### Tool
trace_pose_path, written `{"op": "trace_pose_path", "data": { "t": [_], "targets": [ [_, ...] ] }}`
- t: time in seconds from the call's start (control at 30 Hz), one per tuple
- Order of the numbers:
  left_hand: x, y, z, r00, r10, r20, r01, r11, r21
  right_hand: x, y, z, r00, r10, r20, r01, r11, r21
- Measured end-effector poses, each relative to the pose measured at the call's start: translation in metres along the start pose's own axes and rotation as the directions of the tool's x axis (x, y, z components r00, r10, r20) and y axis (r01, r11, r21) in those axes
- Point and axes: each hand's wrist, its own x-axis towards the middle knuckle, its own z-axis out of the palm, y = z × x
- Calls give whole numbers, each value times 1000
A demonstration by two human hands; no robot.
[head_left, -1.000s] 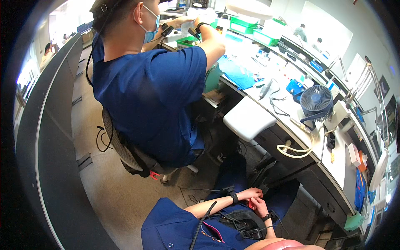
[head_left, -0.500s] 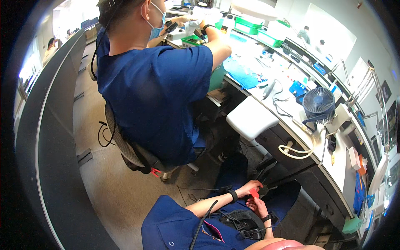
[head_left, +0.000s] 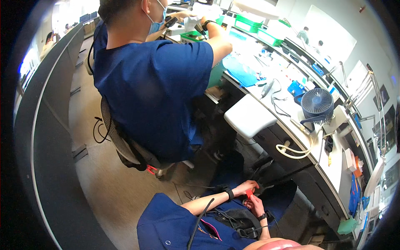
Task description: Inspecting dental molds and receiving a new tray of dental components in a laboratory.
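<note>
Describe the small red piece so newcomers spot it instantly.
Beside the white-topped desk are the wearer's dark trousers. Over them, between left hand and right hand, is the small red piece; its bright colour sets it apart from black wristbands.

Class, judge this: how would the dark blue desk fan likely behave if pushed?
The desk fan would probably feel stiff, as its round ribbed grille looks rigid. It may tip rather than roll, since it looks bulky above its slim curved stand.
</note>
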Motion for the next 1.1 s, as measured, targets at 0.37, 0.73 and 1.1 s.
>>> {"op": "trace_pose_path", "data": {
  "t": [0.37,0.73,1.1],
  "targets": [
    [-1,-5,-4,991,123,62,-134,964,229,-1,3,-3,989,-139,-40,122,950,-288],
    [-8,41,7,984,-172,42,170,984,46,0,2,-3,1000,23,-2,-23,999,-28],
    [-10,33,0,980,-166,110,166,986,9,0,3,2,990,113,-88,-113,994,6]
  ]
}}
